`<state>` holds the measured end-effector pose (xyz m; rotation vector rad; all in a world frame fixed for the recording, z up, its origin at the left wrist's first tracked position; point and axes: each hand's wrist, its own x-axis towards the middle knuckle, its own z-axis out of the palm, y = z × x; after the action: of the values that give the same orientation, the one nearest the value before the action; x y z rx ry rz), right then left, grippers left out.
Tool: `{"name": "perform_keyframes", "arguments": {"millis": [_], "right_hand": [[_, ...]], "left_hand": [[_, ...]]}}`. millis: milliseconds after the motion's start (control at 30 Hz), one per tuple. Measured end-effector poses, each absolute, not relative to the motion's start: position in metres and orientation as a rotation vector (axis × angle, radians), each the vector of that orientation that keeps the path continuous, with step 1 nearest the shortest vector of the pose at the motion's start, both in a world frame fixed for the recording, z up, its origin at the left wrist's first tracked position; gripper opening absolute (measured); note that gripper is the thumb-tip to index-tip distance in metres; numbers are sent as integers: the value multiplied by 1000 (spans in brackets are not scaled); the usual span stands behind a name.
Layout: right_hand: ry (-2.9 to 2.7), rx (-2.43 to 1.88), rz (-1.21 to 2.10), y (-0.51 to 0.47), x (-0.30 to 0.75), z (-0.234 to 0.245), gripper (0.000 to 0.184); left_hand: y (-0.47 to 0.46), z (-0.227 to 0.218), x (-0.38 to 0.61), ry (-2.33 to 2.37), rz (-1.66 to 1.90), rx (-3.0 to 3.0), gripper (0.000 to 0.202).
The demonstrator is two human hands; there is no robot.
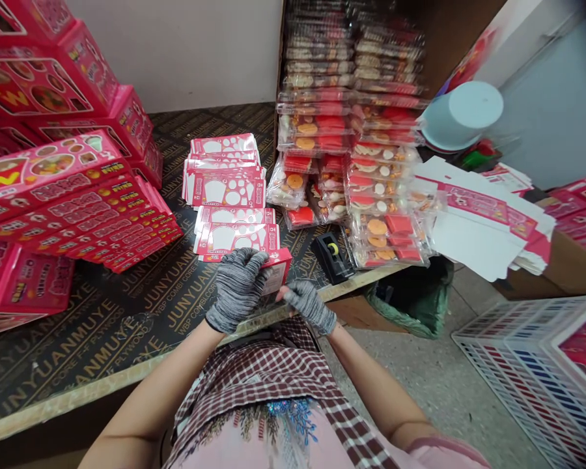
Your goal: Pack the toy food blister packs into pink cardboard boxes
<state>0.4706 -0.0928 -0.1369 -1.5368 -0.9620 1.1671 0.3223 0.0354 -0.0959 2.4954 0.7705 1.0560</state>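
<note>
My left hand (pixel 238 286), in a grey striped knit glove with bare fingertips, is closed around a small pink box (pixel 278 268) at the table's front edge. A white printed panel of the box faces me. My right hand (pixel 308 306), gloved alike, has its fingers curled together just by the box's lower right end. Whether they pinch the box or something small is hard to see. Right behind the box lie stacks of flat pink cartons with white cut-out shapes (pixel 232 189). A black tape dispenser (pixel 333 257) with a yellow core stands to the right.
Tall stacks of pink boxes (pixel 78 208) fill the table's left side. Clear packs of toy food pieces (pixel 383 176) pile up at back right. Beyond are a pale blue stool (pixel 461 114), white and pink card sheets (pixel 473 241), a green-lined bin (pixel 420 299) and a white plastic crate (pixel 522 352).
</note>
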Motion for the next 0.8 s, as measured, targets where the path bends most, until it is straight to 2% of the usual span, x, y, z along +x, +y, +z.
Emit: {"name": "perform_keyframes", "arguments": {"millis": [100, 200, 267, 400, 467, 600, 633, 800], "right_hand": [[-782, -1284, 1670, -110, 463, -164, 67], [-504, -1031, 1767, -117, 460, -182, 78], [-445, -971, 1697, -112, 467, -184, 81], [-338, -852, 1511, -92, 499, -175, 87], [-272, -797, 1548, -83, 516, -175, 78], [-187, -805, 1550, -64, 525, -192, 25], [-171, -818, 1512, -59, 521, -197, 20], [-220, -886, 1363, -37, 468, -212, 33]], "left_hand": [[47, -93, 308, 808, 1113, 2099, 33], [53, -94, 288, 766, 1114, 1790, 54], [54, -96, 274, 680, 1085, 1804, 49], [49, -106, 248, 340, 1061, 2154, 18], [47, -113, 237, 224, 1064, 2306, 14], [44, -141, 221, 411, 1178, 2298, 18], [43, -150, 219, 540, 1209, 2178, 22], [39, -186, 212, 1131, 1138, 1290, 50]]}}
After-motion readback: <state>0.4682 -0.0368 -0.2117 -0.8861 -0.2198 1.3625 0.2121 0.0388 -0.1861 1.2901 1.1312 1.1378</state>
